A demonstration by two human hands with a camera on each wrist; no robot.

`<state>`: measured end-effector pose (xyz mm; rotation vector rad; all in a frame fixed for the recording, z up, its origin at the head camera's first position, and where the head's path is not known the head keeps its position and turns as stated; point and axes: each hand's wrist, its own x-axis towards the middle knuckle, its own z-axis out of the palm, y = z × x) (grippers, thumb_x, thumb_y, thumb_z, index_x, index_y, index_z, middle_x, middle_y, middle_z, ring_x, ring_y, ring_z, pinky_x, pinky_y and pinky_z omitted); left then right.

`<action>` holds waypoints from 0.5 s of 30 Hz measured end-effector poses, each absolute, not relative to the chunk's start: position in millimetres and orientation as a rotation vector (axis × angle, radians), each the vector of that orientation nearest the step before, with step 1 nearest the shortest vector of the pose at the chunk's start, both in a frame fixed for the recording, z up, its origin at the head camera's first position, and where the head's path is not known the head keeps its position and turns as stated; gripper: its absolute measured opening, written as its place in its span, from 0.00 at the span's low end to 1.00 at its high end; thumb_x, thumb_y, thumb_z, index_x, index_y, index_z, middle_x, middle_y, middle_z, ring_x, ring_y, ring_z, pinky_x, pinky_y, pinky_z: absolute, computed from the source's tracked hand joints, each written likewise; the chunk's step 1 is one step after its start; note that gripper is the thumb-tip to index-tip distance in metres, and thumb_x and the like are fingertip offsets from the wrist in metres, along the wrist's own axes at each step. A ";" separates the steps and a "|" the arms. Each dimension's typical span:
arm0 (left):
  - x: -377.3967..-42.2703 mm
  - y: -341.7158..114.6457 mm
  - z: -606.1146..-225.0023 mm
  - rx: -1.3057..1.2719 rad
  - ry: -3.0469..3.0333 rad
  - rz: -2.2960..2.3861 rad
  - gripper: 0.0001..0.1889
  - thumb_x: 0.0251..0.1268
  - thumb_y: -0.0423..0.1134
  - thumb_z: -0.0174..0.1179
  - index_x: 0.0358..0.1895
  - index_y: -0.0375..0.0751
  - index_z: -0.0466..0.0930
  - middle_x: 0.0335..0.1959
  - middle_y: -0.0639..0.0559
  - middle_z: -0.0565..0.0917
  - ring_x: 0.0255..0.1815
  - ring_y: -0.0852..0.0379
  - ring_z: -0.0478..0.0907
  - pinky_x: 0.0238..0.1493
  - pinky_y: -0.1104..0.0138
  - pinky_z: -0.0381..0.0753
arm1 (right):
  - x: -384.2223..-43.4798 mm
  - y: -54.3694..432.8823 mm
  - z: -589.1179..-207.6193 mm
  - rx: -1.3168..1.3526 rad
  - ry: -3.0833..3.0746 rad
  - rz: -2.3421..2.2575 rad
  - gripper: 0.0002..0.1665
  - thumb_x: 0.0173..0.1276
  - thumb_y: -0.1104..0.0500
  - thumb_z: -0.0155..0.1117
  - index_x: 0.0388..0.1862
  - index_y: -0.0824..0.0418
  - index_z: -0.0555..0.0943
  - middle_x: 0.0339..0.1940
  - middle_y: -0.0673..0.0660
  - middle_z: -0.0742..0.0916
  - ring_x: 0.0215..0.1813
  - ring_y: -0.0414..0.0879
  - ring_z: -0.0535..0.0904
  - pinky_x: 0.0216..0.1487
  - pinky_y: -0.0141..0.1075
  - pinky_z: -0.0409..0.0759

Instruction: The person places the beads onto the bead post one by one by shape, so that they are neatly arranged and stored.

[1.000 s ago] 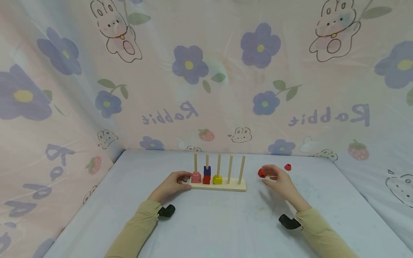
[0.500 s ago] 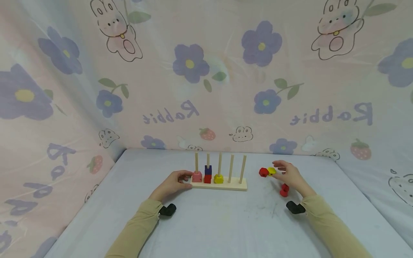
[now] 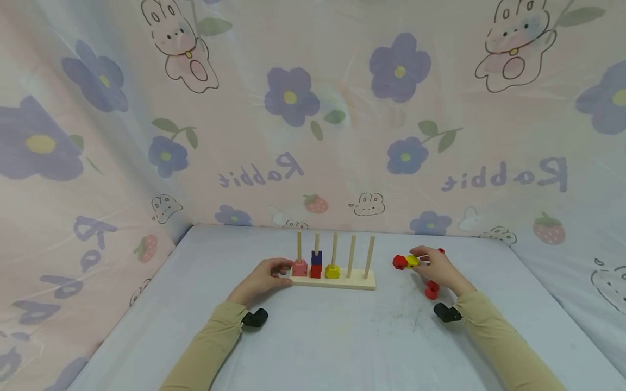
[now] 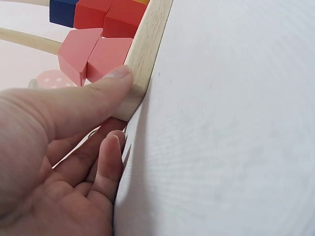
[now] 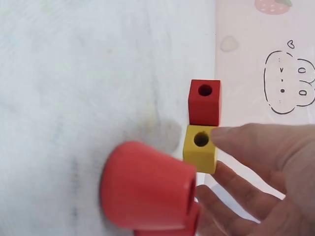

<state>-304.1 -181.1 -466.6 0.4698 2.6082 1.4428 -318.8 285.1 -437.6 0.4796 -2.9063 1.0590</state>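
Your left hand (image 3: 266,278) grips left edge of pegboard (image 3: 337,283); three pegs (image 3: 299,245) loaded, two bare. Right hand (image 3: 437,267) touches yellow block (image 5: 199,160), pinch unclear; red blocks (image 5: 205,110) unplaced.

Saw peg rack (image 3: 362,283) on bench (image 3: 318,347) | found blocks (image 3: 316,270) on its three leftmost pegs (image 3: 335,248) | noted loose blocks (image 3: 399,263) to its right
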 end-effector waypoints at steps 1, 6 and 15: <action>-304.2 -181.1 -466.6 0.471 2.608 1.445 0.25 0.54 0.36 0.71 0.57 0.42 0.78 0.43 0.52 0.78 0.42 0.53 0.71 0.44 0.61 0.70 | -318.7 284.7 -438.2 0.471 -2.900 1.062 0.25 0.64 0.68 0.63 0.59 0.73 0.72 0.55 0.70 0.77 0.57 0.70 0.71 0.53 0.56 0.73; -305.1 -180.8 -467.4 0.476 2.611 1.433 0.25 0.54 0.37 0.70 0.57 0.42 0.78 0.43 0.52 0.78 0.42 0.53 0.71 0.45 0.61 0.70 | -320.2 284.8 -441.5 0.458 -2.873 1.063 0.22 0.63 0.69 0.63 0.57 0.72 0.73 0.52 0.69 0.79 0.55 0.69 0.73 0.51 0.55 0.74; -304.5 -180.4 -467.3 0.475 2.611 1.436 0.24 0.54 0.36 0.70 0.57 0.42 0.78 0.41 0.51 0.78 0.41 0.53 0.71 0.44 0.61 0.70 | -322.3 284.7 -444.3 0.426 -2.862 1.039 0.21 0.63 0.66 0.63 0.53 0.76 0.75 0.48 0.70 0.80 0.51 0.67 0.75 0.49 0.54 0.75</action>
